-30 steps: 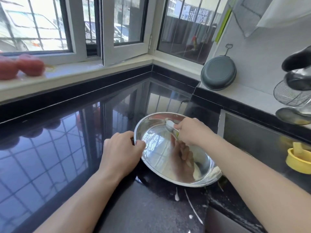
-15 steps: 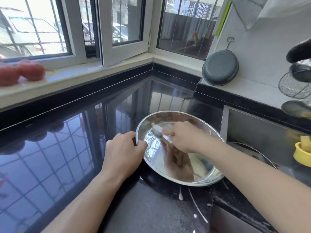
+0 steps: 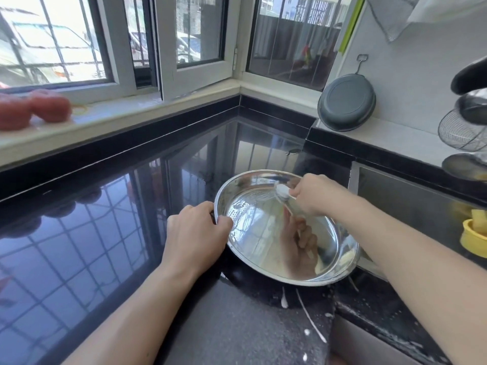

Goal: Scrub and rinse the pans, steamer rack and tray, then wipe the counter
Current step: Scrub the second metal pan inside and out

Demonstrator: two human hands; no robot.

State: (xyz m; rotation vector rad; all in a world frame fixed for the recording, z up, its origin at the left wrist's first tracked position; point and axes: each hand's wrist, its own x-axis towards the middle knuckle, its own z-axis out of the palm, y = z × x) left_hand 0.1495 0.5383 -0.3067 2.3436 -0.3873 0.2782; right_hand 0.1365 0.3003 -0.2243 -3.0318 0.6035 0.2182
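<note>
Pan: a shallow round steel pan (image 3: 266,241) is sitting tilted on the black counter (image 3: 105,233), its right edge hanging over toward the sink (image 3: 411,206). Inside it I am seeing a wet film and pale suds along the lower right wall, nothing solid.
Left hand: my left hand (image 3: 196,234) is gripping the pan's left rim, thumb curled over the lip, fingers wrapped round the outside.
Right hand: my right hand (image 3: 313,197) is closing on a small whitish scrubber (image 3: 282,192), fingers curled round it, and is pressing it against the inside of the far rim. Possibly a brush with a short handle; the view is too blurred to say.
Counter: white soapy streaks and drops (image 3: 311,322) are lying on the near edge just below the pan.
Sink: a yellow cup (image 3: 473,239) is standing at its right side with something pale yellow in it.
Back ledge: a dark grey lidded pan (image 3: 346,102) is leaning against the wall.
Far right: a wire mesh basket (image 3: 461,133) is hanging there; contents unclear.
Sill: red rounded items (image 3: 34,109) are lying on the window sill (image 3: 118,119).
</note>
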